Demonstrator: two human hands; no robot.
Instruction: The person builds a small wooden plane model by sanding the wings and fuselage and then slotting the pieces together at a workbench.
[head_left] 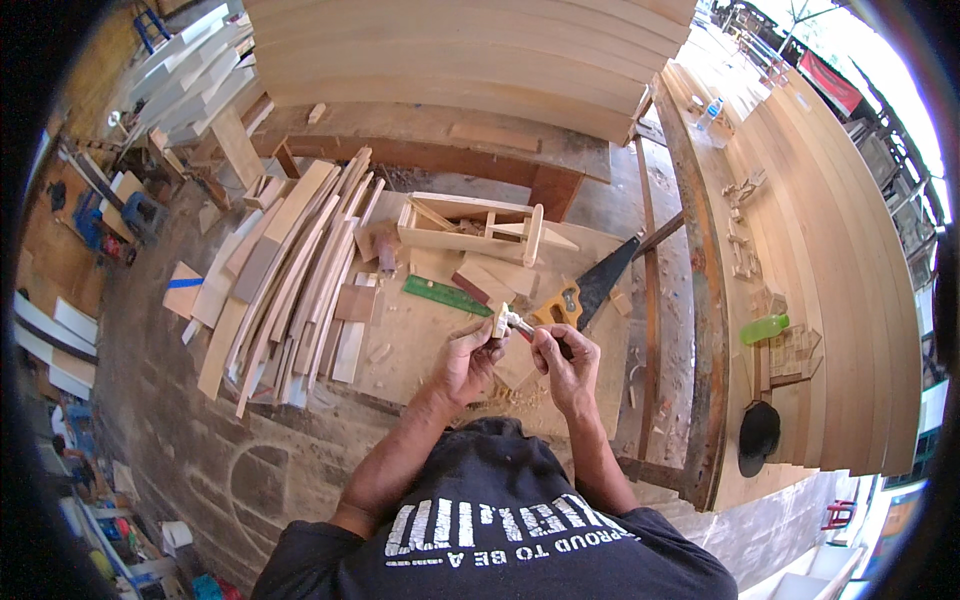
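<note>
My left hand point(470, 362) is closed around a small pale wooden piece point(499, 322), held up over the work board. In my right hand point(568, 368) is a slim hand tool point(521, 326) with a metal shaft, a bit of red and a dark handle. Its tip meets the pale piece; the tool's exact kind is too small to tell. Just beyond my hands lie a green ruler point(446, 295), a reddish-brown block point(471, 283) and a handsaw with a yellow handle point(560, 305). Wood shavings point(508, 402) are scattered below my hands.
An open wooden toolbox point(470, 240) stands behind the ruler. To the left, long wooden strips point(290, 270) lie piled on the floor. On the right, a bench of wide planks point(815, 270) carries a green bottle point(765, 329) and a black cap point(759, 438). Stacked boards point(460, 55) rise at the back.
</note>
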